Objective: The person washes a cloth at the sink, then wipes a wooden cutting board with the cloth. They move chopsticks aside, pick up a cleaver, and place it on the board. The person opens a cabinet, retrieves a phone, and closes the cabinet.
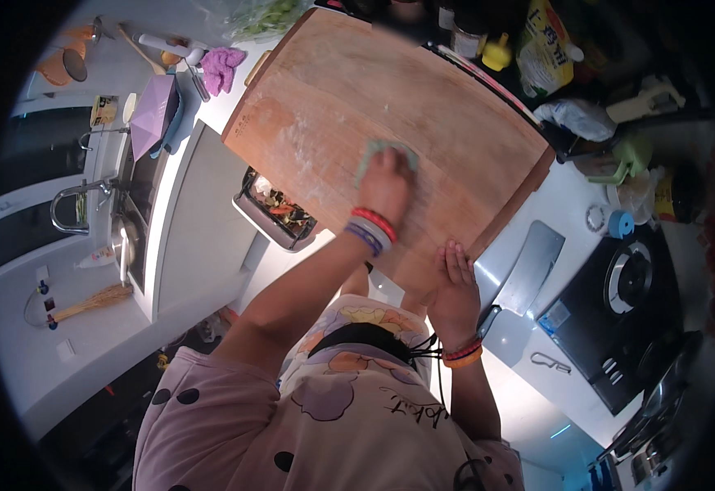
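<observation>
A large wooden board (455, 123) lies at an angle on the counter before me. Pressed flat on its middle is a light green cloth (366, 161), gripped under the bunched fingers of my left hand (388, 184), which is slightly blurred. Whitish powdery smears (311, 147) show on the wood left of the cloth. My right hand (457, 301) rests at the near right corner of the board, its fingers laid over the edge and holding the board there. The surface under the cloth is hidden.
A cleaver (529, 261) lies right of the board, beside a black gas stove (630, 301). Below the left edge hangs an open bin (277, 212) with food scraps. A purple cloth (221, 69) is at the far left. Bottles and a yellow pouch (544, 52) crowd the back right.
</observation>
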Demonstrator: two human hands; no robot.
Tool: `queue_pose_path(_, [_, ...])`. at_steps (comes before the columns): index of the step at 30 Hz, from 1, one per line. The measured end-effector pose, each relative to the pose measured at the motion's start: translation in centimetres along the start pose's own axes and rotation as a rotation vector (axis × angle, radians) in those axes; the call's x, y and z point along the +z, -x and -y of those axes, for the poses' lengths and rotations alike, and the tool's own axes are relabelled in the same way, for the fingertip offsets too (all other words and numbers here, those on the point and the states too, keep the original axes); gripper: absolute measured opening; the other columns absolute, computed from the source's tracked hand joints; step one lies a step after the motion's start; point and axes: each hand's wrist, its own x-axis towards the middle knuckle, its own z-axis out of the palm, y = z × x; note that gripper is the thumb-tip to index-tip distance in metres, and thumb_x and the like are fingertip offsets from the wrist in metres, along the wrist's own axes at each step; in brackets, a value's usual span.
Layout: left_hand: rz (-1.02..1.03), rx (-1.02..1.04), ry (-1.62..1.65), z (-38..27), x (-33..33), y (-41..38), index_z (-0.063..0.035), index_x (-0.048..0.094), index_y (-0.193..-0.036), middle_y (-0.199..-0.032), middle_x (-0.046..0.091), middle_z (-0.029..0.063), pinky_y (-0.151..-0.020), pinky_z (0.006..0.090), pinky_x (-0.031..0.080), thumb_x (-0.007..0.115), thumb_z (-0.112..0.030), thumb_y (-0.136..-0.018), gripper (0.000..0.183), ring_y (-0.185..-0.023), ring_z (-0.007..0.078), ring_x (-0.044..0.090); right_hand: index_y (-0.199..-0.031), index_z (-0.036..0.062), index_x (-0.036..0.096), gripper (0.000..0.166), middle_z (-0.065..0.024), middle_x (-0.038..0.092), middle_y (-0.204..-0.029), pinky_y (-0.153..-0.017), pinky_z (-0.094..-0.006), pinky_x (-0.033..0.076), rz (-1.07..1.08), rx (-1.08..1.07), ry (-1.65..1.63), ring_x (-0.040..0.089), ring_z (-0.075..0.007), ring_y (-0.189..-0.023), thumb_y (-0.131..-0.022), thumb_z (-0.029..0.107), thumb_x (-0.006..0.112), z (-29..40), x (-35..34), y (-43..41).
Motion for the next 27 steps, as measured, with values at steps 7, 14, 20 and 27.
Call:
queue_pose_path(7, [-0.112,0.154,-0.117,1.0,-0.7,-8.7,-0.0035,0.062,-0.089,-0.091,0.058,0.0111,-0.075,0.0354,0.050,0.054,-0.006,-0.074,0.017,-0.090,0.0293,0.056,-0.128,-0.0008,0.043,0.053,-0.0153,0.039,-0.138,-0.108,-0.0389,0.025,0.077,-0.073,0.140,0.034,-0.0270,-0.130,-0.076,0.004,0.047,-0.4,-0.6,-0.1])
queue_pose_path(14, [-0.081,0.282,-0.033,3.0,-1.0,-3.9,-0.0065,0.064,-0.085,-0.087,0.060,0.0096,-0.074,0.0354,0.050,0.055,-0.007,-0.070,0.017,-0.087,0.0273,0.057,-0.126,-0.0024,0.044,0.054,-0.0182,0.040,-0.135,-0.106,-0.0392,0.030,0.060,-0.008,0.153,0.038,-0.0306,-0.127,-0.073,-0.002,0.048,0.5,-0.5,-0.5])
queue_pose_path(20, [-0.118,0.327,-0.091,4.2,-2.3,-10.2,-0.0063,0.063,-0.086,-0.087,0.061,0.0099,-0.076,0.0363,0.049,0.055,-0.007,-0.070,0.017,-0.087,0.0278,0.057,-0.123,-0.0047,0.045,0.049,-0.0198,0.041,-0.134,-0.105,-0.0380,0.032,0.057,-0.050,0.152,0.038,-0.0317,-0.126,-0.074,-0.003,0.047,1.2,-1.1,-0.6])
queue_pose_path(27, [-0.077,0.500,0.061,5.1,-2.0,-5.2,-0.0061,0.063,-0.089,-0.087,0.061,0.0107,-0.077,0.0358,0.049,0.053,-0.006,-0.072,0.019,-0.089,0.0283,0.058,-0.122,-0.0057,0.047,0.048,-0.0196,0.043,-0.132,-0.105,-0.0374,0.032,-0.015,0.000,0.136,0.039,-0.0315,-0.126,-0.074,-0.004,0.046,1.4,-0.3,-0.7])
